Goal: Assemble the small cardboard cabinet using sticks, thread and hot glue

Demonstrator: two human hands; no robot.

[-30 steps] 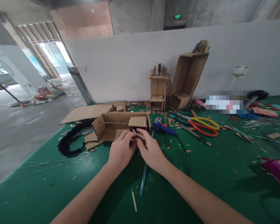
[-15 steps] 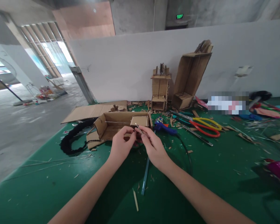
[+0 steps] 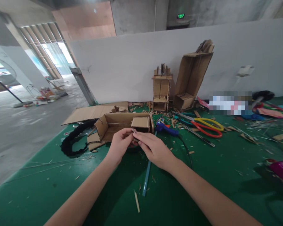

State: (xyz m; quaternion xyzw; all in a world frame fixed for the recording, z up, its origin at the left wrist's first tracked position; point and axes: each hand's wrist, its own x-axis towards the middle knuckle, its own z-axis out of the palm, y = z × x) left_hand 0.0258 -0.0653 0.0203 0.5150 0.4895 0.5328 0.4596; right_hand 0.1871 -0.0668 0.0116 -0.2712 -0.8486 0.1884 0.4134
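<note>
My left hand (image 3: 119, 145) and my right hand (image 3: 155, 150) meet in front of an open cardboard box (image 3: 116, 121). Between their fingertips a thin, light-tipped rod (image 3: 133, 130) pokes up, mostly covered; the right fingers are closed on it. The left fingers are pinched at the same spot, and whatever they hold is hidden. Inside the box, at its right end, sits a smaller cardboard box (image 3: 141, 121). A blue hot glue gun (image 3: 167, 129) lies right of my hands, and a translucent blue strip (image 3: 146, 180) runs out below them.
Black yarn (image 3: 68, 146) curls at the left. Two cardboard structures, one shorter (image 3: 160, 89) and one taller (image 3: 193, 75), stand against the white wall. Scissors with red and yellow handles (image 3: 208, 128), a utility knife (image 3: 200, 137) and a small pale stick (image 3: 137, 202) lie on the green table (image 3: 103, 201).
The right hand has turned, its fingers now folding over the thin rod and pressing closer to the left hand. Less of the rod shows. The box and tools stay put.
</note>
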